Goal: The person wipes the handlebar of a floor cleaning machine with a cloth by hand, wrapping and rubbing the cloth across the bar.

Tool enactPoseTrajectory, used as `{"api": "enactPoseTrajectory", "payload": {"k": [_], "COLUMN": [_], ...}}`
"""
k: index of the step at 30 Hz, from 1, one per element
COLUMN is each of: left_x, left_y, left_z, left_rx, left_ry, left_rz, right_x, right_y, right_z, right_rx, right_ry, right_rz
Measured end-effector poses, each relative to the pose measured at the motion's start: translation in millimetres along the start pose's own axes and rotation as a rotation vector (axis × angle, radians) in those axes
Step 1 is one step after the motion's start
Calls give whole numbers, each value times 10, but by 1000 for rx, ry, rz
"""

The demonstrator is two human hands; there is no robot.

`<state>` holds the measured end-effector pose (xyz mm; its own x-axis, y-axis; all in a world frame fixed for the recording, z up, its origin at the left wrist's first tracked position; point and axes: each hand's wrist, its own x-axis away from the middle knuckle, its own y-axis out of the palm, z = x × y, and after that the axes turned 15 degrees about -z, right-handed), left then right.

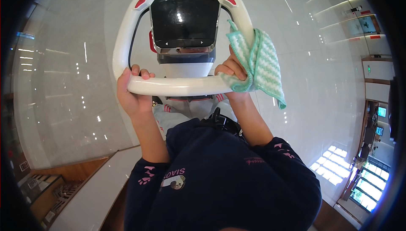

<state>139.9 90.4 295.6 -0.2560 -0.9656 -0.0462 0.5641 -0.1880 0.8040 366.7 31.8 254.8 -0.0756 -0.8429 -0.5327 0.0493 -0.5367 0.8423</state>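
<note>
A white loop-shaped handlebar (pixel 180 86) surrounds the black display panel (pixel 184 20) of an upright machine in front of me. My left hand (pixel 134 96) grips the loop's near left corner, fingers curled over the bar. At the near right corner, my right hand (pixel 234 69) holds a green and white striped cloth (pixel 268 62) against the bar. The cloth is draped around the loop's right side and hangs off outward; it hides part of my fingers and of the bar. Red buttons (pixel 141 1) sit at the loop's far corners.
Glossy light floor tiles (pixel 291 82) spread around the machine. Behind me to the left is a white-topped counter (pixel 92 189) with shelves beside it. Wall units with small screens (pixel 381 111) and a bright barred window (pixel 369 183) line the right side.
</note>
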Motion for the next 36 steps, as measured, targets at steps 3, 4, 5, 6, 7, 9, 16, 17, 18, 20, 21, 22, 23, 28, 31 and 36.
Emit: {"api": "enactPoseTrajectory", "payload": {"k": [3,4,5,6,7,9,16,17,18,20,21,22,23,28,31,36], "left_x": [16,23,30,38,35,19,-136,-162,-185,-167,-143,-132,-122,-75,-51,-41], "left_y": [-68,-82,-82,-72,-57,-65,-69,-62,-66,13,21,35,49,114,108,104], "left_z": [-23,-19,-27,-40,-64,-74,-106,-145,-197,-184,-159,-149,-142,-100,-86,-54], "left_rx": [12,31,23,28,34,115,586,585,769,964,962,936,909,816,780,749], "left_ry": [19,34,27,46,68,52,-167,-167,-134,-104,-112,-108,-104,-108,-123,-137], "left_rz": [-64,-112,-112,-74,-36,-64,-218,-217,-421,-476,-474,-435,-396,-340,-307,-288], "right_x": [9,-3,-2,3,2,12,-32,-24,-1,22,20,6,-6,-23,-46,-83], "right_y": [0,-1,2,7,11,18,406,381,332,275,258,250,239,221,220,164], "right_z": [-4,-1,1,2,-16,-67,118,107,96,126,155,161,169,217,230,285], "right_rx": [23,47,42,54,68,83,329,329,238,138,136,117,98,42,21,-65], "right_ry": [0,21,12,28,47,54,34,34,-1,-74,-81,-116,-151,-191,-213,-273], "right_rz": [38,51,52,51,48,59,260,261,161,75,77,53,29,-6,25,-55]}}
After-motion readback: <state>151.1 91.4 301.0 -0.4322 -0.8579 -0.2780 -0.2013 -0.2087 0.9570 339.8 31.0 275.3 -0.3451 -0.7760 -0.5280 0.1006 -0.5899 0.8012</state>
